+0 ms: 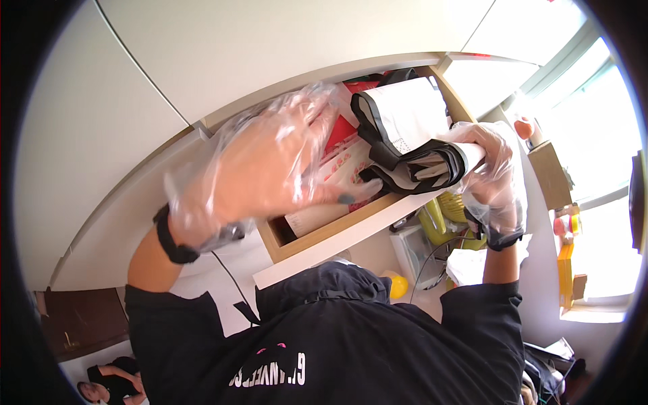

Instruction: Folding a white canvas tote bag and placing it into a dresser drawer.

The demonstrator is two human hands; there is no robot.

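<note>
An open drawer (351,226) with a wooden frame and pale front holds red and white paper bags (347,162). My right hand (496,165), in a clear plastic glove, grips a folded white bag with black trim (415,121) at the drawer's right side. The bag's layers curl into a roll at the near end. My left hand (270,162), also gloved, hovers over the drawer's left part with fingers stretched and thumb apart, holding nothing I can see. Its fingertips are near the red paper, and whether they touch it I cannot tell.
Pale cabinet doors (283,30) rise beyond the drawer. Below it on the right stand a clear plastic box (412,253) and a yellow-green object (439,219). A yellow ball (398,287) lies near my body. A windowsill holds a cardboard box (550,175). Another person (115,381) is at lower left.
</note>
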